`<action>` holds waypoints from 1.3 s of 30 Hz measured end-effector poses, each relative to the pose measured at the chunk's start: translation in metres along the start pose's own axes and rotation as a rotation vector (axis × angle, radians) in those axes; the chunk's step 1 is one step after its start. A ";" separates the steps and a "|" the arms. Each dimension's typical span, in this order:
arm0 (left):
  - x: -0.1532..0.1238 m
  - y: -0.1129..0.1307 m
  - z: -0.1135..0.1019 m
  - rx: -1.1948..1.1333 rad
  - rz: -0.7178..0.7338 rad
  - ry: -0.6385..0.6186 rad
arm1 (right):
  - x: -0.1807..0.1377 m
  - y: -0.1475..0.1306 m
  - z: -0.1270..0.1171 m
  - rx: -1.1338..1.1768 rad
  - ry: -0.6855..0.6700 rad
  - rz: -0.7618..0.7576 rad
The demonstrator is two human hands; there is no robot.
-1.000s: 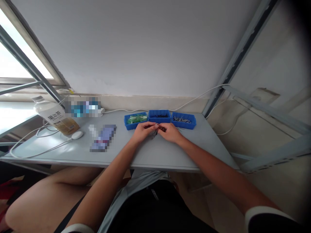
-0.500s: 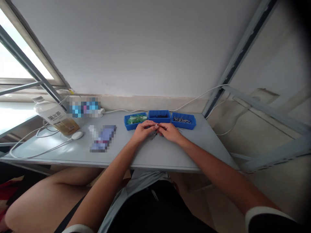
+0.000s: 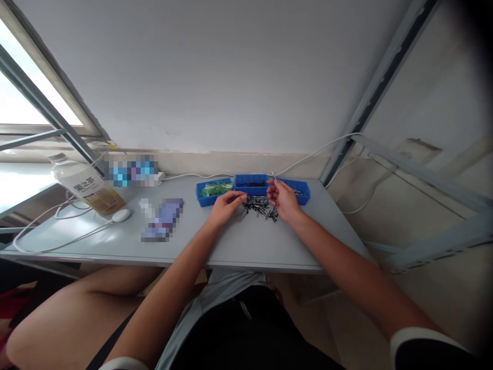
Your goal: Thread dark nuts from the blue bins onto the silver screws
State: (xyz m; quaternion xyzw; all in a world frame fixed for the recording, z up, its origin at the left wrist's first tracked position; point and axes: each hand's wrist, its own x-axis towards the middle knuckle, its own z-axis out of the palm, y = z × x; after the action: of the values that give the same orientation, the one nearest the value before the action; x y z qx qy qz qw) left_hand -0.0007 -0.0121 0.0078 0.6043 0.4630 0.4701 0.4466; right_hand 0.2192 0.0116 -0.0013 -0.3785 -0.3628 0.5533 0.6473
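Note:
My right hand [image 3: 285, 199] is raised in front of the right blue bin [image 3: 305, 191], its fingers closed around a thin metal rod [image 3: 273, 176] whose tip points up. My left hand [image 3: 228, 204] rests by the left bin with thumb and fingertips pinched together; what they hold, if anything, is too small to make out. Between the hands lies a pile of slim metal pieces with dark ends [image 3: 260, 206]. Shiny metal pins [image 3: 298, 192] show in the right bin, partly hidden by my right hand.
The left blue bin [image 3: 199, 196] holds green pieces, and the middle blue bin [image 3: 252, 178] small dark ones. Leftward on the grey table [image 3: 254, 246] are a blurred-out packet [image 3: 165, 218], a white mouse-like object [image 3: 121, 215], cables and a tilted drink bottle [image 3: 90, 187]. A wall stands behind.
My hands were together over the pile and have parted. The right hand has moved right and up with the thin rod, uncovering the metal pieces; the left has barely moved.

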 end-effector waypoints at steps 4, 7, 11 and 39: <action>-0.001 0.001 0.001 -0.009 -0.015 -0.002 | 0.003 -0.003 -0.003 0.032 0.022 -0.018; -0.001 0.001 0.001 0.008 -0.004 -0.001 | 0.004 -0.003 -0.002 0.036 0.016 -0.017; -0.001 0.001 0.000 0.032 0.027 0.003 | 0.005 -0.002 0.001 0.025 -0.019 -0.010; 0.001 -0.011 -0.002 0.138 0.130 0.022 | -0.018 0.018 -0.002 -1.422 -0.584 -0.693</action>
State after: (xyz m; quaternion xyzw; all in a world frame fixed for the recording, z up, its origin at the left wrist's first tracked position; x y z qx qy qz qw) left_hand -0.0038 -0.0092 -0.0024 0.6571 0.4589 0.4716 0.3677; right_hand 0.2105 -0.0043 -0.0193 -0.4050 -0.8732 0.0390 0.2684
